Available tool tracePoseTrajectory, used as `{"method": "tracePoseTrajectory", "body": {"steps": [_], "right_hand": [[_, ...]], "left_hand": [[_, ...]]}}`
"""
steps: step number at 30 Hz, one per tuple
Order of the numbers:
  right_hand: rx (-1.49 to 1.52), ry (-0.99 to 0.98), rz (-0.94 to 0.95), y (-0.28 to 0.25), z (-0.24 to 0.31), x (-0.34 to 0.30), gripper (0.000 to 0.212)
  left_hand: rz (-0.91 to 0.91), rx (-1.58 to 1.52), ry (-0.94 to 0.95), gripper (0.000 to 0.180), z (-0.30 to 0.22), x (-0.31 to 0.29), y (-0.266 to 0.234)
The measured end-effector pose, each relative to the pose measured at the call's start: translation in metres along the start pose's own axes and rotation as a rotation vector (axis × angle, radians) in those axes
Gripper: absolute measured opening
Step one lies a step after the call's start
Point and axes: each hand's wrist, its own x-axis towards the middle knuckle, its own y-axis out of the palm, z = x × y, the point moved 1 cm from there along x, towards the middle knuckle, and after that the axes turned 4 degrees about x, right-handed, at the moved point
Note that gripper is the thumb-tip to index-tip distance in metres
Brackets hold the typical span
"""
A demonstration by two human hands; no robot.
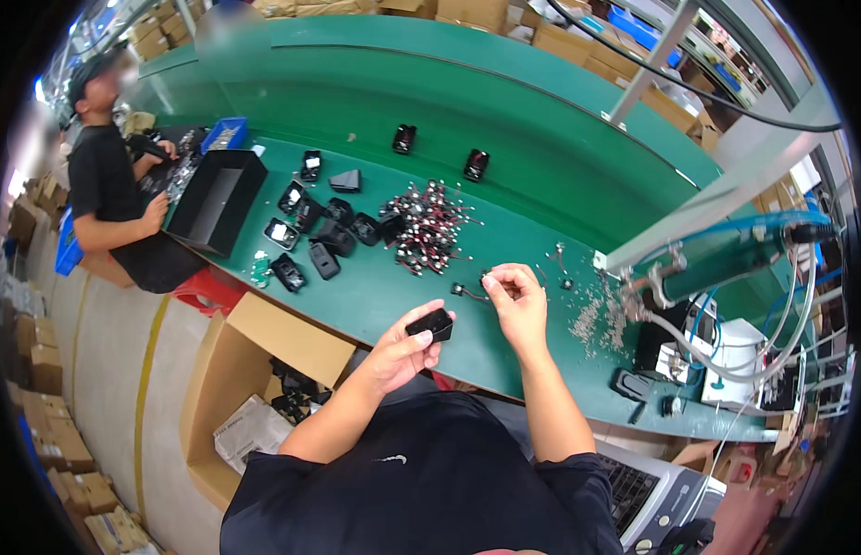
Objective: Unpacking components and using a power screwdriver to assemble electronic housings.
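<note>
My left hand is closed around a small black plastic housing, its hollow side facing up, above the green bench. To the right of it, my right hand pinches with thumb and forefinger a thin wired component; its dark end with short red and black wires sticks out left of the fingertips. The pinched end is hidden by the fingers. Beyond my hands lies a heap of wired components with red and black leads and pale tips. Several black housings lie left of the heap.
Small metal pieces are scattered right of my hand, beside a pneumatic fixture with hoses. A black bin stands at the bench's left end, near a seated co-worker. An open carton sits below the front edge.
</note>
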Motion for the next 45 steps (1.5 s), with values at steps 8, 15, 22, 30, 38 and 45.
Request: {"method": "tracePoseTrajectory", "body": {"steps": [8, 15, 22, 30, 38, 45], "right_hand": [[-0.376, -0.222, 0.164, -0.02, 0.06, -0.068, 0.012], [-0.637, -0.401, 0.151, -0.029, 0.05, -0.081, 0.019], [-0.753, -0.431, 0.166, -0.025, 0.052, -0.082, 0.022], [-0.764, -0.284, 0.196, -0.034, 0.053, -0.088, 0.025], [-0.823, -0.656, -0.175, -0.075, 0.135, -0.096, 0.036], [-0.007, -0.434, -0.527, -0.118, 0.169, -0.001, 0.054]], "left_hand": [[0.225, 0.583, 0.102, 0.085, 0.015, 0.035, 0.026], [0.193, 0.989, 0.233, 0.08, 0.017, 0.039, 0.044], [0.149, 1.122, 0.299, 0.08, 0.024, 0.04, 0.05], [0.174, 1.463, 0.55, 0.077, 0.021, 0.05, 0.055], [0.238, 1.342, 0.54, 0.077, 0.036, 0.069, 0.057], [0.238, 1.462, 0.478, 0.082, 0.051, 0.076, 0.049]]}}
